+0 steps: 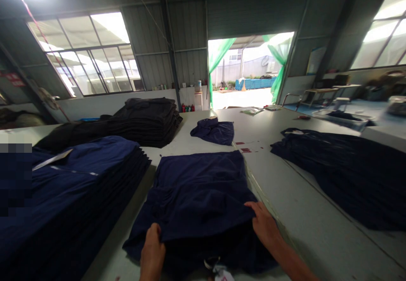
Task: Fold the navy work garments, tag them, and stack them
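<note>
Two hands, left hand [152, 251] and right hand [264, 226], press one navy garment [199, 192].

I see a long, pale grey-white surface [285, 213] running away toward the open doorway. Directly on it, nearest me, lies a flat navy-blue folded garment [199, 200]. To its left sits a tall stack of navy-blue folded garments [72, 196], and behind that a stack of black folded garments [139, 122]. A small crumpled navy piece [213, 131] lies farther back, and a spread dark-navy pile [345, 175] lies right.
</note>
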`<state>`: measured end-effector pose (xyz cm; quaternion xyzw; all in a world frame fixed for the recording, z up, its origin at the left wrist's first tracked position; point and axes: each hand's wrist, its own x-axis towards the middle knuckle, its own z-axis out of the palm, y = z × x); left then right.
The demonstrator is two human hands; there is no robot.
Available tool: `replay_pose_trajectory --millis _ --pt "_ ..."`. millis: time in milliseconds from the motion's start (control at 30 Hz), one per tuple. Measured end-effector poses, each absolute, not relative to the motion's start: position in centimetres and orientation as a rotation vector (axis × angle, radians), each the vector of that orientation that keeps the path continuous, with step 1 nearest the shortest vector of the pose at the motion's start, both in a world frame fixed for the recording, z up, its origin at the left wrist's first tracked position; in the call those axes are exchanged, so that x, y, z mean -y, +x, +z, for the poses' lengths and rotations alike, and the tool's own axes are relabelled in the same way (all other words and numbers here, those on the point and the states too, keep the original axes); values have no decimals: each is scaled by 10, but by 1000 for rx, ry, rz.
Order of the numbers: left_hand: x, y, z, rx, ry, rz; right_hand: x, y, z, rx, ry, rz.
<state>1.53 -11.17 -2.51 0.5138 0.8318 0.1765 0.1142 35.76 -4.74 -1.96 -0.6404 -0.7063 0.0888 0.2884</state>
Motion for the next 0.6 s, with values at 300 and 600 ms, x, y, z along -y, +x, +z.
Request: replay_pose_trajectory --millis 300,600 --pt "129 8 -12 -2165 1533 -177 89 372 -13 2287 -1505 1131" --pt "84 106 10 -2015 1983 111 30 327 -22 2005 -1799 702"
